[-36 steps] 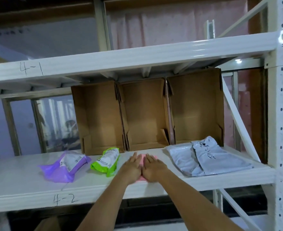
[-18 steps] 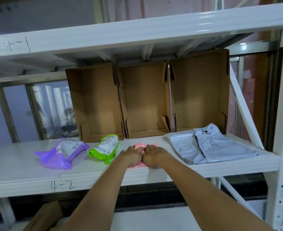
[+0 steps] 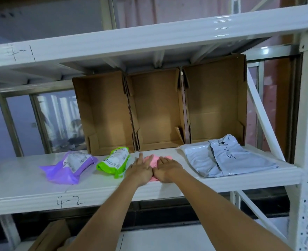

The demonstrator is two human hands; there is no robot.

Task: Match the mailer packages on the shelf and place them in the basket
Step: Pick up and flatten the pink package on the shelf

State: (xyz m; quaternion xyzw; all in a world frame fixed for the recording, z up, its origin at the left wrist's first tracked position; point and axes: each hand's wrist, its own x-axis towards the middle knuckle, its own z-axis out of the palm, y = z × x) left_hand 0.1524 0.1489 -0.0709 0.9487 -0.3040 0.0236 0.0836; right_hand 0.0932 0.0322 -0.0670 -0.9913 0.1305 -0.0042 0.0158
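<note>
Five mailers: one purple (image 3: pixel 71 165), green (image 3: pixel 116 161), pink (image 3: pixel 154 160), two grey (image 3: pixel 222 160); three cardboard boxes (image 3: pixel 158 113).

I see four mailer groups lying flat on the white shelf (image 3: pixel 22 180) marked 4-2. Leftmost: a purple mailer (image 3: pixel 68 166) with a white printed label, lying at an angle. Just beside it: a green mailer (image 3: pixel 114 161), also labelled. Centre: a pink mailer (image 3: pixel 154 160), mostly covered by both hands, its far edge showing. Rightmost: two grey mailers (image 3: pixel 225 158), overlapping, the upper one bearing handwritten marks.
</note>
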